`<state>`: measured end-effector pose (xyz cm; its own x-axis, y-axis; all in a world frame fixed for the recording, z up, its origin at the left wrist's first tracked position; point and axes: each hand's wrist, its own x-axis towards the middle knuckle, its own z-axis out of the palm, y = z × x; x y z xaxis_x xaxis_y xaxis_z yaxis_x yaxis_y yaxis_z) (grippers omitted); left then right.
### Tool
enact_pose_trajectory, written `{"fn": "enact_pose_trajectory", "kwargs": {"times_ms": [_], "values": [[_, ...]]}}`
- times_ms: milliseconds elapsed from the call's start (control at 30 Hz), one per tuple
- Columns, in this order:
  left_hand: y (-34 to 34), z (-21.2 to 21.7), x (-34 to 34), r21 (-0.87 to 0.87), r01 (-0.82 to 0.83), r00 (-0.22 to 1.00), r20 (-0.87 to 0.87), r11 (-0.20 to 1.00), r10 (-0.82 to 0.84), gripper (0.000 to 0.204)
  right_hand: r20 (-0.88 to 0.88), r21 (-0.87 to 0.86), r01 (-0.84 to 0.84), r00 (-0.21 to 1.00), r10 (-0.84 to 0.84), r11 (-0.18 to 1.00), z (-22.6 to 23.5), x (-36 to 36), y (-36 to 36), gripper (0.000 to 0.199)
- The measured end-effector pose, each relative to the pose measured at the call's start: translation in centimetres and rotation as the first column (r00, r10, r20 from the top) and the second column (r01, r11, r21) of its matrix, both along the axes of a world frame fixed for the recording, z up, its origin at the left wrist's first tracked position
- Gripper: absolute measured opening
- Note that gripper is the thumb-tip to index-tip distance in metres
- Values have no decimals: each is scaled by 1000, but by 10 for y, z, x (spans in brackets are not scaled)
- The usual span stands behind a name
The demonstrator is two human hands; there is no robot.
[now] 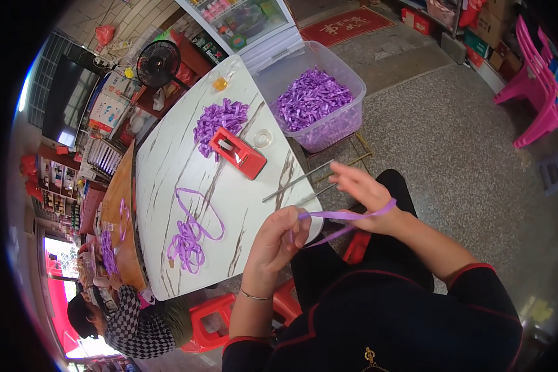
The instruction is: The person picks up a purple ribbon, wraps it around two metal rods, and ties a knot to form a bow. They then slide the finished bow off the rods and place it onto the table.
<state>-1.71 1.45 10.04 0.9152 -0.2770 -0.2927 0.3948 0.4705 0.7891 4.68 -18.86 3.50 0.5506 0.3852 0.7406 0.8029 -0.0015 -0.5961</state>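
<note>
Looping step judged in hand: purple ribbon strip (347,216) is stretched above the lap, just off the marble-look table (167,155), pinched shut in left hand (279,239) and wrapped round open-fingered right hand (366,192); tension must be held next.

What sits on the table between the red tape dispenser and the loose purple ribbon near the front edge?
Head view: nothing. Between the red tape dispenser and the loose purple ribbon lies only bare, marble-patterned table.
</note>
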Motion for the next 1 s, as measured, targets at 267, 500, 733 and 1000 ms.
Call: {"fn": "enact_pose_trajectory", "kwargs": {"times_ms": [267,500,733,1000], "values": [[-6,8,-3,19,8,995,-98,1000,-6,25,399,-4,82,914,-74,997,42,8,9,27],[-7,2,-3,-16,55,991,-123,998,-56,26,576,-33,83,816,-49,996,48,11,8,21],[-3,-10,1,89,189,977,81,978,-196,20,345,-98,62,938,-24,993,51,-1,4,13],[-15,-19,16,776,-239,497,614,583,-613,5,-880,408,-111,-312,358,906,10,-25,-11,20]]}}
